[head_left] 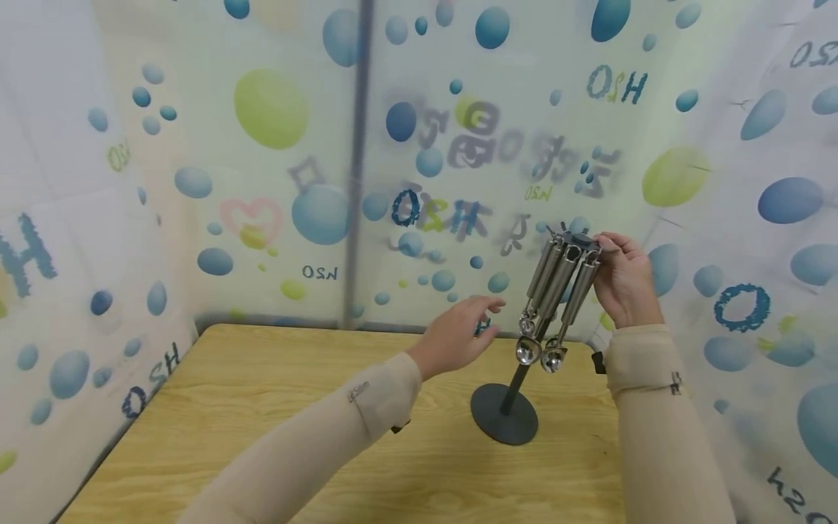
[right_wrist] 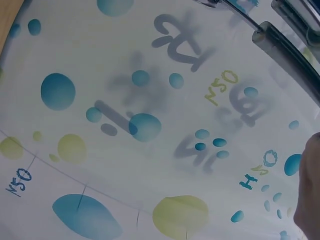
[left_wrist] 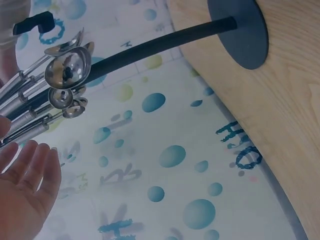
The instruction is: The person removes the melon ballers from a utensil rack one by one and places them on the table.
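Note:
A dark rotary-type stand with a round base (head_left: 504, 415) stands on the wooden table, its pole (left_wrist: 160, 49) rising to a hooked top (head_left: 577, 240). Several steel utensils with cylindrical handles hang from the hooks, their shiny rounded bowls (head_left: 527, 350) pointing down. At the right side of the top, my right hand (head_left: 627, 280) pinches the rim by a hook; the exact contact is partly hidden. My left hand (head_left: 458, 335) is held in the air left of the utensils, fingers loosely extended and holding nothing. In the right wrist view, one utensil handle (right_wrist: 290, 60) shows near the hand's edge.
The wooden table (head_left: 262, 407) spreads under both arms, its back edge along a printed curtain (head_left: 432, 284) with bubbles and lettering. Similar printed sheets hang at the left and right sides.

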### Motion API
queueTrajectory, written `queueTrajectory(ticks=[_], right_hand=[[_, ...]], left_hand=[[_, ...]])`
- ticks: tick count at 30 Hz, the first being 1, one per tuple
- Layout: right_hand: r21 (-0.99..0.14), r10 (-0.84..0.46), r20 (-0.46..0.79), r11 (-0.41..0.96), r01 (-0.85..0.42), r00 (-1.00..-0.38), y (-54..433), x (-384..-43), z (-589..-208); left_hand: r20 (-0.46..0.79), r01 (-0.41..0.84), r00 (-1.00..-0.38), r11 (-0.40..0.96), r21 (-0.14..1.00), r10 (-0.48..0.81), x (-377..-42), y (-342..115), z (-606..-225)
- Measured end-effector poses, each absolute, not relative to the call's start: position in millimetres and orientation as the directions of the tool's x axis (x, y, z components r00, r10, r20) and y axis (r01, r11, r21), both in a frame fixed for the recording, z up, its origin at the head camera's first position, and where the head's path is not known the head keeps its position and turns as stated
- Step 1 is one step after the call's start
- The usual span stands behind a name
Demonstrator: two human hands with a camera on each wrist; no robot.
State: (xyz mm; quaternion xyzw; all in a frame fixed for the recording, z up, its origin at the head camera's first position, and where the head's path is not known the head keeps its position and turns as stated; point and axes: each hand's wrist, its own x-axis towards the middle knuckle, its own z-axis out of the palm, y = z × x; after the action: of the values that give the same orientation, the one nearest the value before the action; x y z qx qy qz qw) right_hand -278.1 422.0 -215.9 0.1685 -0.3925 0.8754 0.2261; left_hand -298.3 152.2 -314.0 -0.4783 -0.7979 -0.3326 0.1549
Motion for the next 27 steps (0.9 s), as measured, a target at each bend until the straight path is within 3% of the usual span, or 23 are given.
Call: queueTrajectory(ticks=[15, 27], right_hand=[[-0.607, 0.29, 0.463, -0.585, -0.538, -0.837, 422, -279, -215], [-0.619, 0.283, 0.482, -0.56, -0.551, -0.829, 420, -281, -217]], left_hand=[[0.563, 0.825, -0.525, 0.219, 0.521, 0.639, -299, 183, -302], [0.594, 0.821, -0.516, 0.16, 0.548, 0.617, -295, 201, -292]])
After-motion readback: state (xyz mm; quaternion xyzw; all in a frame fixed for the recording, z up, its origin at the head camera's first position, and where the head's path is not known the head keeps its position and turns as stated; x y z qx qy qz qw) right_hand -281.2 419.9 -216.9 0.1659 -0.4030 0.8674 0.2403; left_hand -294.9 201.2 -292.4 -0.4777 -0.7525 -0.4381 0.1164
